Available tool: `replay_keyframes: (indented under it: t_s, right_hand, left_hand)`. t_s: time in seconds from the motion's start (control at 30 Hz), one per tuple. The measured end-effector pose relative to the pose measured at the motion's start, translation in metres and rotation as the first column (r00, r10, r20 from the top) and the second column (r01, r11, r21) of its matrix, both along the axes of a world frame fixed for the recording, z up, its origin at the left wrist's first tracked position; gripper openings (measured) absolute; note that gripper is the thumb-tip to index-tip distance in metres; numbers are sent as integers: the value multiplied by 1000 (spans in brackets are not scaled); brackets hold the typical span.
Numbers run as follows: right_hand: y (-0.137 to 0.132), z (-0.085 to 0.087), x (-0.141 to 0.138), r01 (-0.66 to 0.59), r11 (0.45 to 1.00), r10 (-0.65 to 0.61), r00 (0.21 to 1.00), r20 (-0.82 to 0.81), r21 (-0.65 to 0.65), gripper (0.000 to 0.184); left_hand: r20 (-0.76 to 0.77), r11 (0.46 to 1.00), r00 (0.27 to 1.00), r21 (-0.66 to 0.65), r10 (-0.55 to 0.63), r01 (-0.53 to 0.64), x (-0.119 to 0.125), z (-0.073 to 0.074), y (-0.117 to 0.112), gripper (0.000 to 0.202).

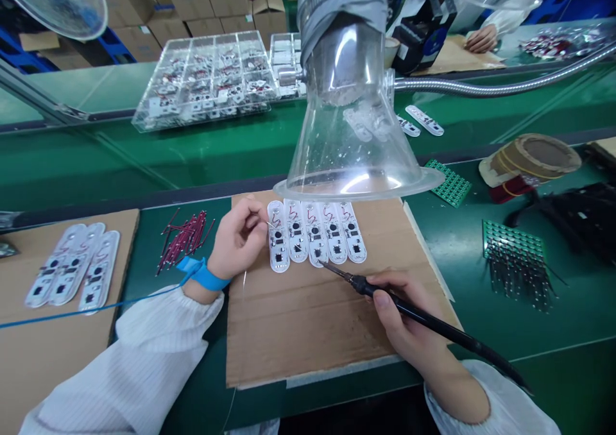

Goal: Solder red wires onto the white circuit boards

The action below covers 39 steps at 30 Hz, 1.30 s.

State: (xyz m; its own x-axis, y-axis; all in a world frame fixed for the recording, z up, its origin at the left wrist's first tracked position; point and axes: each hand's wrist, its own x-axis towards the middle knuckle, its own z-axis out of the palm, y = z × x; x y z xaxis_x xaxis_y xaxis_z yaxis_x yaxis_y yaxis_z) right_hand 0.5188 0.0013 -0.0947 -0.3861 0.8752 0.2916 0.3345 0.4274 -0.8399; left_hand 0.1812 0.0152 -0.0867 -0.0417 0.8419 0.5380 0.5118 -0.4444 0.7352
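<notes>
Several white oblong circuit boards (315, 233) lie side by side on a brown cardboard sheet (308, 332). My right hand (409, 329) grips a black soldering iron (433, 323) like a pen, its tip touching the lower end of the middle board. My left hand (240, 236) is closed in a pinch beside the leftmost board, holding a thin solder wire (266, 224) toward it. A blue wrist strap (202, 273) circles my left wrist.
A clear fume-extractor funnel (356, 133) hangs over the boards. Red wire pieces (185, 237) lie left; three more boards (72, 274) rest on cardboard far left. Green PCB panels (514, 242), tape rolls (529, 159) sit right. Clear trays (212, 79) and another person's hand (481, 37) are behind.
</notes>
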Motion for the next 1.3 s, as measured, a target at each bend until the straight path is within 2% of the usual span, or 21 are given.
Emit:
replay_keyframes:
  t_s: [0.07, 0.17, 0.33, 0.4, 0.5, 0.67, 1.07, 1.3]
  right_hand:
    - [-1, -3, 2, 9, 1000, -9, 1000, -15, -8, 9]
    - [-2, -2, 4, 60, 998, -62, 996, -70, -36, 11]
    - [12, 21, -10, 35, 994, -46, 993, -108, -103, 8]
    - [18, 25, -18, 21, 995, -34, 990, -137, -98, 8]
    - [22, 15, -26, 10, 998, -20, 989, -145, -66, 9]
    - [20, -6, -22, -42, 997, 37, 996, -77, -65, 9]
    - [23, 2, -24, -66, 998, 66, 998, -6, 9, 7]
    - [21, 0, -23, -50, 999, 49, 998, -42, -18, 8]
  left_hand:
    - [67, 998, 997, -56, 41, -37, -5, -1, 1, 13]
    - [63, 996, 996, -67, 60, -56, -10, 3, 2, 11]
    - [14, 997, 999, -61, 42, -41, -13, 5, 2, 10]
    - [4, 997, 1000, -77, 27, -27, -12, 3, 1, 9]
    - [-26, 993, 999, -110, -37, 34, -10, 2, 0, 8]
    - [-60, 987, 990, -108, -124, 117, -8, 4, 0, 7]
    - [-148, 986, 976, -79, -157, 147, -7, 4, 1, 9]
    - [-164, 987, 974, -61, -156, 148, -6, 5, 1, 10]
